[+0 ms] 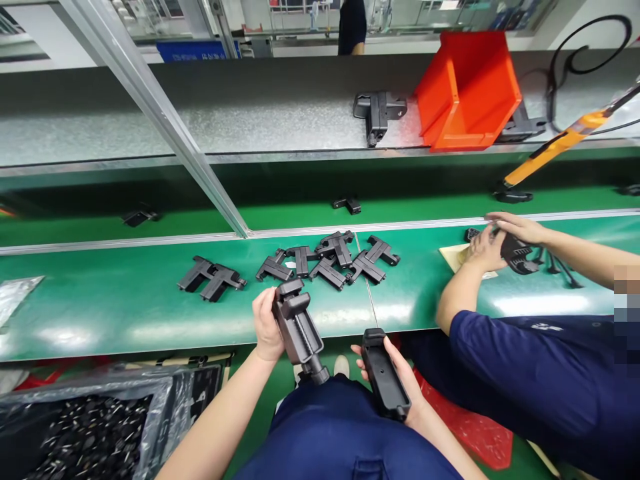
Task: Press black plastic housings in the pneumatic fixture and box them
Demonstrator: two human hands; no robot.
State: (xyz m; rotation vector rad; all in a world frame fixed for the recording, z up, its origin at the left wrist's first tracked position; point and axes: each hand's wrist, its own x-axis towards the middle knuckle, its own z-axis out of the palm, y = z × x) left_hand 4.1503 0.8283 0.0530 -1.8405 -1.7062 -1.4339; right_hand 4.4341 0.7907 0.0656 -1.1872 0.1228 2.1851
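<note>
My left hand [267, 327] is closed around a black phone clamp [306, 337], tilted, with a ribbed screw or spring along its middle and a round knob at its lower end. In my right hand [407, 380] is a second black phone clamp [384, 375], its long recessed plastic face turned up. Both are held apart, over the near edge of the green bench [155, 313]. Beyond my hands lies a loose group of black T-shaped clamp parts [327, 272], with a smaller cluster of similar parts [213, 279] to the left.
A co-worker's hands [483, 250] handle a black part at right. On the metal shelf stand an orange bin [467, 93] and another black clamp [379, 115]. A yellow-orange electric screwdriver [560, 150] hangs at right. Lower left, a lined box [165, 407] holds small black pieces.
</note>
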